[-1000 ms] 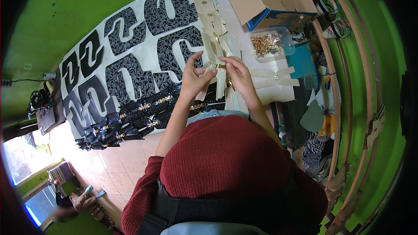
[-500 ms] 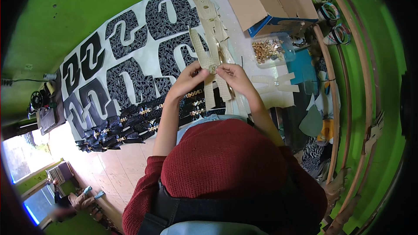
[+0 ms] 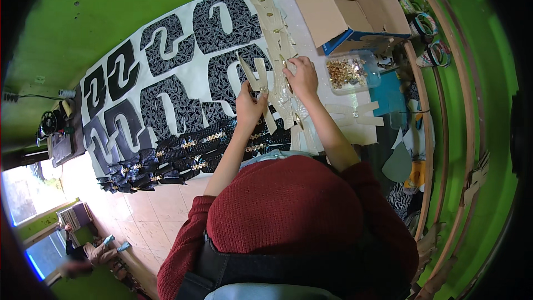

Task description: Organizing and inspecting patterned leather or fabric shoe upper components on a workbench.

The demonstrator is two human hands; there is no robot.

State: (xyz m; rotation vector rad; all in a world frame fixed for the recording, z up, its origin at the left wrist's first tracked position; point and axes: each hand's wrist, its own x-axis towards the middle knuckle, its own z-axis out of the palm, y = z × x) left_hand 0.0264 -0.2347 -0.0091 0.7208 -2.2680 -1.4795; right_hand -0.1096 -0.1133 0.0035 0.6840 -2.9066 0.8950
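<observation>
A cream, crocodile-textured strap piece (image 3: 257, 80), crossed like an X with a small shiny ornament at its middle, is gripped near its centre by my left hand (image 3: 249, 103). My right hand (image 3: 303, 76) is to the right and slightly farther away, its fingers bent together over a column of cream strap pieces (image 3: 282, 100). Whatever lies between those fingers is too small to make out. Narrow gold-coloured pieces show beside and below the right fingertips. More ornamented cream straps (image 3: 270, 16) run in a row toward the far edge of the table.
Black patterned cut-out panels (image 3: 225, 22) cover the left of the white table, with black ornamented straps (image 3: 189, 147) along its near edge. A clear tub of gold ornaments (image 3: 355, 72), an open cardboard box (image 3: 355, 8) and a separate cream strap (image 3: 350, 112) are on the right.
Both hands were together at the strap's ornament. Now my right hand has let go and moved right and away, while my left hand has shifted slightly left and nearer with the strap.
</observation>
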